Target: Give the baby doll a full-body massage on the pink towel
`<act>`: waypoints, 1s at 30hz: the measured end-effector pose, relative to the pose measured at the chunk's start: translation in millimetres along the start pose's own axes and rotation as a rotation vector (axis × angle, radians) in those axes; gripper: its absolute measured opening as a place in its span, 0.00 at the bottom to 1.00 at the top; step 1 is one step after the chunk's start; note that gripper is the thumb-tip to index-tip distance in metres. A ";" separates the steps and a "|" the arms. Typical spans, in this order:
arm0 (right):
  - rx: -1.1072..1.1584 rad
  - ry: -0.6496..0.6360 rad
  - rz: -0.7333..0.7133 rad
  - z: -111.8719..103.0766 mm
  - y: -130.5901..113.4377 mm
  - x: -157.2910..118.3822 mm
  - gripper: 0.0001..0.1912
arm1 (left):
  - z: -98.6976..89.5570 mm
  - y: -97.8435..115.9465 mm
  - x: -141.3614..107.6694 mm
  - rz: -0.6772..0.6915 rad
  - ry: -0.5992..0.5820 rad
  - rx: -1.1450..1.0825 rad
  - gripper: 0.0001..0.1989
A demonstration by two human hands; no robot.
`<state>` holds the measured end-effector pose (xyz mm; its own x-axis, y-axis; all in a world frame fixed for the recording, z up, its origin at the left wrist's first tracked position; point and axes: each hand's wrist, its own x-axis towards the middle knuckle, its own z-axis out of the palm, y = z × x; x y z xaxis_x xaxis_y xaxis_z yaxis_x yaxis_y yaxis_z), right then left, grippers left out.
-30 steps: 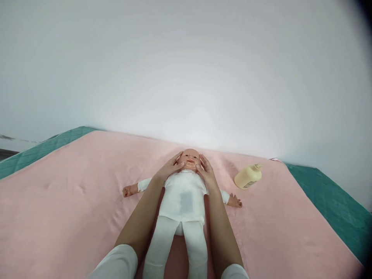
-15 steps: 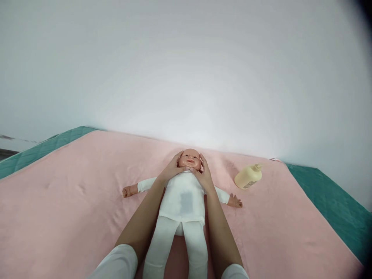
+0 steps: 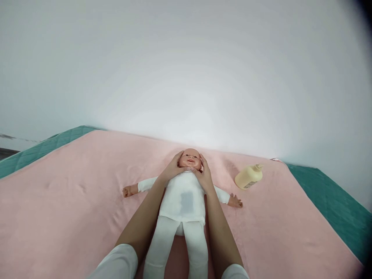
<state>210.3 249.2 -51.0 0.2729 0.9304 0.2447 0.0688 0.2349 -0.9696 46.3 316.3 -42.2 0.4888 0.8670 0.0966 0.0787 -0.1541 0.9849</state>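
Observation:
A baby doll (image 3: pixel 182 197) lies on its back on a pink blanket (image 3: pixel 87 186), its arms stretched out sideways. It has a white cloth body with a grey-blue patch on the chest. My left hand (image 3: pixel 173 168) cups one side of the doll's head, the thumb lying under the chin. On the other side, my right hand (image 3: pixel 205 173) cups the head in the same way, its thumb also by the chin. Both hands hold the head between them; the fingertips at the sides and back of the head are partly hidden.
To the right of the doll, a pale yellow pump bottle (image 3: pixel 248 177) stands on the blanket. A green quilted cover (image 3: pixel 328 197) shows past the blanket's edges on both sides. A white wall (image 3: pixel 186 77) rises directly behind the bed.

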 end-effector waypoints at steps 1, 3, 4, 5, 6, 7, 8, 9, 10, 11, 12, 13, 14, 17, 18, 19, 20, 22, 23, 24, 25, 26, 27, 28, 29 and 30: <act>0.003 -0.001 0.002 -0.1 -0.1 -0.1 0.46 | -0.2 0.3 -0.1 -0.003 0.000 0.001 0.52; 0.010 -0.003 0.008 -0.5 0.0 -0.2 0.45 | -0.9 0.5 -0.2 -0.007 -0.003 -0.007 0.51; 0.015 -0.005 0.011 -0.8 0.0 -0.2 0.45 | -1.3 0.5 -0.3 -0.010 -0.004 -0.013 0.50; 0.017 -0.007 0.014 -1.3 -0.1 -0.2 0.44 | -1.7 0.5 -0.4 -0.012 -0.006 -0.019 0.49; 0.017 -0.007 0.016 -1.8 -0.3 -0.2 0.44 | -2.2 0.6 -0.5 -0.012 -0.008 -0.025 0.49; 0.017 -0.008 0.019 -2.5 -0.6 -0.2 0.44 | -2.7 0.7 -0.7 -0.011 -0.009 -0.029 0.49; 0.015 -0.009 0.021 -3.2 -1.0 -0.2 0.44 | -3.2 1.1 -0.8 -0.011 -0.010 -0.032 0.49; 0.012 -0.012 0.022 -4.1 -1.4 -0.2 0.44 | -3.9 1.5 -1.0 -0.011 -0.011 -0.034 0.48; 0.009 -0.015 0.023 -5.0 -1.7 -0.1 0.43 | -4.6 2.0 -1.1 -0.012 -0.015 -0.037 0.48; 0.007 -0.017 0.021 -5.9 -1.9 0.1 0.43 | -5.3 2.5 -1.2 -0.015 -0.020 -0.039 0.48; 0.006 -0.020 0.019 -6.7 -1.9 0.3 0.43 | -6.2 3.0 -1.3 -0.018 -0.025 -0.043 0.47; 0.009 -0.023 0.017 -7.5 -1.7 0.6 0.43 | -7.0 3.2 -1.4 -0.022 -0.030 -0.048 0.48; 0.017 -0.025 0.017 -8.1 -1.4 1.0 0.43 | -7.8 3.2 -1.3 -0.024 -0.035 -0.057 0.48; 0.064 -0.029 0.024 -9.5 -0.3 2.3 0.43 | -10.3 1.0 -0.6 -0.023 -0.052 -0.091 0.50; 0.079 -0.031 0.029 -9.9 -0.1 2.7 0.43 | -11.0 -0.4 -0.2 -0.022 -0.061 -0.100 0.50; 0.092 -0.032 0.032 -10.3 0.1 3.1 0.43 | -11.8 -2.2 0.4 -0.020 -0.069 -0.109 0.51; 0.101 -0.033 0.035 -10.7 0.3 3.5 0.43 | -12.5 -4.2 1.0 -0.016 -0.078 -0.118 0.51; 0.111 -0.033 0.040 -12.0 0.6 4.1 0.43 | -13.7 -8.8 2.2 -0.011 -0.093 -0.144 0.51; 0.114 -0.032 0.042 -12.8 0.9 4.3 0.43 | -14.3 -11.3 2.8 -0.013 -0.099 -0.160 0.51; 0.116 -0.030 0.044 -13.7 1.2 4.5 0.43 | -14.8 -13.7 3.4 -0.015 -0.103 -0.179 0.52; 0.117 -0.030 0.046 -14.6 1.5 4.6 0.43 | -15.2 -16.1 4.0 -0.016 -0.106 -0.198 0.52; 0.120 -0.032 0.046 -15.4 1.9 4.7 0.43 | -15.6 -18.3 4.5 -0.017 -0.108 -0.214 0.52; 0.126 -0.036 0.047 -16.2 2.3 4.7 0.43 | -15.9 -20.5 5.0 -0.018 -0.107 -0.228 0.52; 0.138 -0.041 0.046 -16.9 2.8 4.6 0.42 | -16.2 -22.4 5.5 -0.018 -0.105 -0.239 0.52; 0.154 -0.047 0.045 -17.4 3.3 4.6 0.42 | -16.4 -24.1 6.0 -0.018 -0.103 -0.247 0.52; 0.174 -0.053 0.045 -17.8 3.7 4.5 0.41 | -16.7 -25.6 6.3 -0.020 -0.101 -0.254 0.52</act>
<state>228.9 249.2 -53.5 0.2202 0.9537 0.2049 -0.1103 0.2331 -0.9662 32.9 333.6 -64.4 0.5746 0.8150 0.0750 -0.1250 -0.0032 0.9922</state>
